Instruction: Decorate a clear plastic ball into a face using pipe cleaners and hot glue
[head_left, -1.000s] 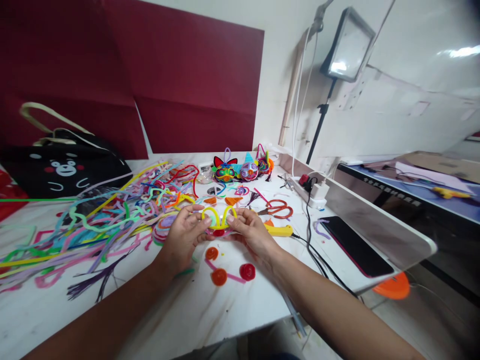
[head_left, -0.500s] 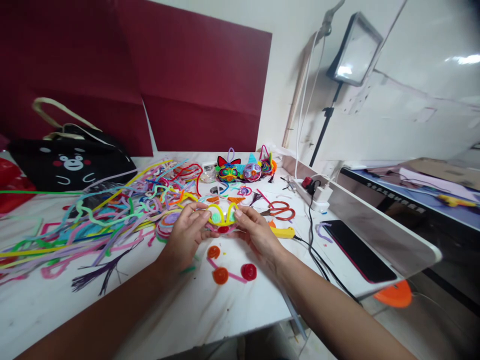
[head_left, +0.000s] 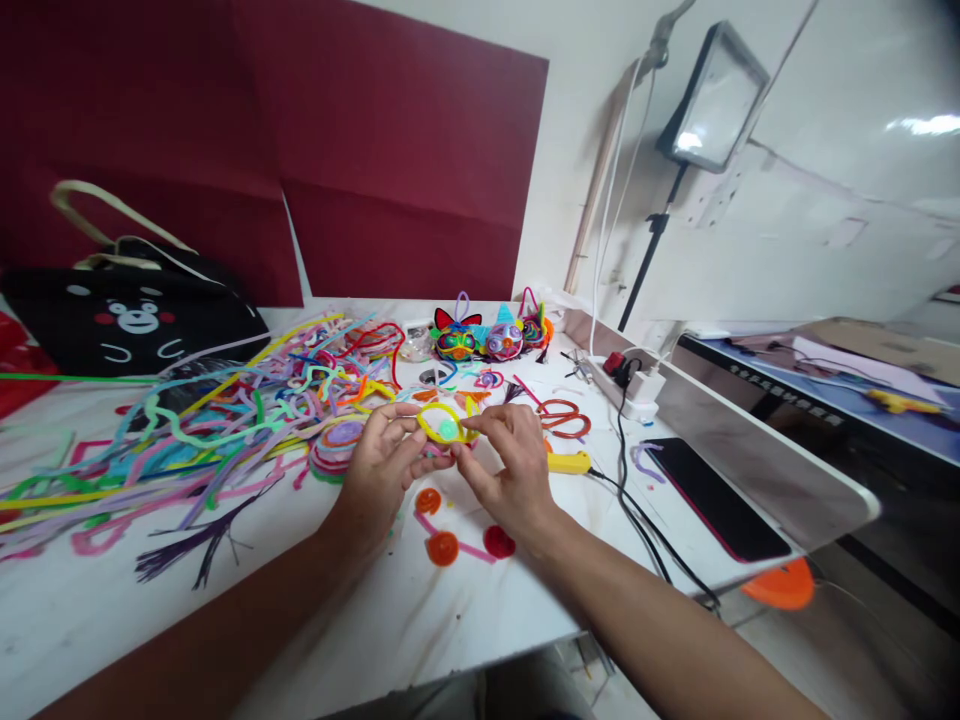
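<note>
- Left hand and right hand are pinching a yellow pipe-cleaner loop, fingers closed on its ends, just above the desk.
- Loop is reading as shaped; mint centre inside it.
- Orange coils are lying unattached beneath; loose pipe cleaners are piling left.

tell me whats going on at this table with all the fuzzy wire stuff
A person is working at a white table with both bare hands. The left hand and right hand together pinch a small yellow pipe-cleaner loop with a pale green coil inside it, held just above the tabletop. A big tangle of loose pipe cleaners lies to the left, orange and red coiled spirals sit below the hands, and finished colourful figures stand at the back. Red scissors lie to the right.
</note>
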